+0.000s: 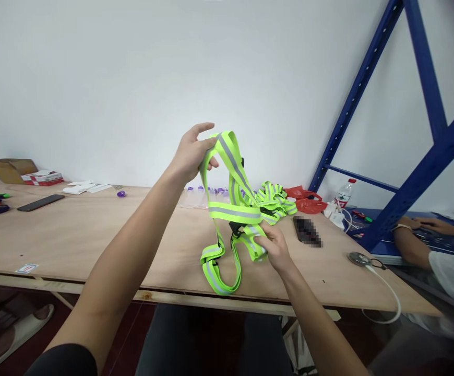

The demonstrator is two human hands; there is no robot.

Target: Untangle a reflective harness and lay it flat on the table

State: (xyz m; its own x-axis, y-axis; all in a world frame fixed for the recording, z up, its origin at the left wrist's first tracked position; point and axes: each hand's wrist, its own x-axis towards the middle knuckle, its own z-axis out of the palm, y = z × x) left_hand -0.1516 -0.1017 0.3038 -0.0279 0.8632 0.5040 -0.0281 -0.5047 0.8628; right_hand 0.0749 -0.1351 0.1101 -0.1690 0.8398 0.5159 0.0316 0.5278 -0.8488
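White wall, long plywood counter (94,230). Neon-yellow reflective strap vest (233,209) hangs over it: light, limp, tangle-prone; best held by its bands. Left hand (191,154) fingers pinch top loop; right hand (276,245) fingers grip lower strap.

vest (233,209) — neon yellow, grey stripes, blue rack (426,172)

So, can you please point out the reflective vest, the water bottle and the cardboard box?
reflective vest (233,211): head view, on the horizontal yellow band with the grey stripe.
water bottle (343,195): head view, on the labelled body below the red cap.
cardboard box (10,170): head view, on its brown front wall.
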